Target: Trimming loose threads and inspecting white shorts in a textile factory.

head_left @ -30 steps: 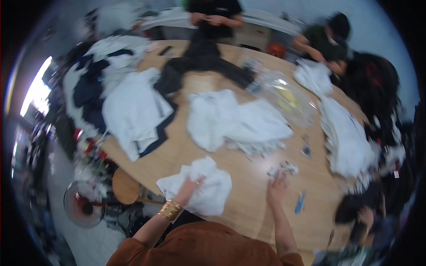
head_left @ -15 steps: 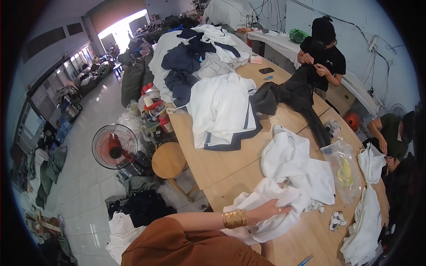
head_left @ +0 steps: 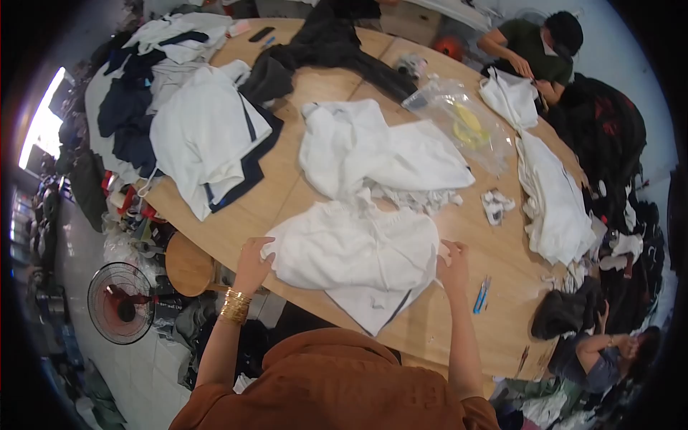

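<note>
In the head view, the white garment [head_left: 351, 240] is lying on the bench [head_left: 244, 215] directly in front of the person, its longer spread running left to right between the two hands. The left hand [head_left: 252, 264] is meeting its left edge and the right hand [head_left: 453, 265] is meeting its right edge, so neither is clearly nearer. The left fingers are pinching a bit of cloth at the rim; the right fingers are gripping the opposite edge in the same way. A pointed white flap [head_left: 373, 312] with a dark border is reaching from under the bunched cloth toward the person; whether it is belonging to the same piece, I cannot tell.

Counting outward: one white bundle [head_left: 380, 147] is lying just beyond, touching or nearly touching the held piece; one white heap [head_left: 197, 132] is resting farther left over navy cloth [head_left: 261, 154]; one long white piece [head_left: 555, 204] is stretching along the right side. One dark garment [head_left: 326, 50] is spreading across the far part. One clear bag [head_left: 494, 154] is lying beyond one small clump of white scraps [head_left: 496, 206], and one blue-handled tool [head_left: 481, 295] is lying just right of the right hand. Two other people are showing at the right, one upper, one lower.
</note>
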The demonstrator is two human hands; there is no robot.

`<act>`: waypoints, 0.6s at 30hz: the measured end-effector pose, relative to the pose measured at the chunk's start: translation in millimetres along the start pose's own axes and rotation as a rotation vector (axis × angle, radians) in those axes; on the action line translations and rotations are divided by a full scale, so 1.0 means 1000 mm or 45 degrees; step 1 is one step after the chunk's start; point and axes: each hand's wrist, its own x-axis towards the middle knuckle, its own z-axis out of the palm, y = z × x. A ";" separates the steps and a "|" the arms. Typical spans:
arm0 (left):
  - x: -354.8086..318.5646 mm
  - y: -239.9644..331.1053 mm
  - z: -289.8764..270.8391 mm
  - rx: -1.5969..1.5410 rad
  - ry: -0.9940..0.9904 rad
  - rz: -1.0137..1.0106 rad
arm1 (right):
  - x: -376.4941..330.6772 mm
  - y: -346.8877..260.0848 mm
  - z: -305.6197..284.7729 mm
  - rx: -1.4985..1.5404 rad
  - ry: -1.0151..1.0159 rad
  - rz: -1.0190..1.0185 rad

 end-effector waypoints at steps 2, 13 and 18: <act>0.004 0.014 -0.006 -0.213 -0.112 -0.073 | -0.022 -0.001 0.007 0.119 -0.066 0.117; 0.105 0.062 0.079 -0.663 -0.376 0.257 | -0.073 -0.078 0.051 0.061 0.093 0.093; 0.147 0.073 0.100 -0.629 -0.373 0.448 | -0.090 -0.134 0.074 0.083 0.080 0.184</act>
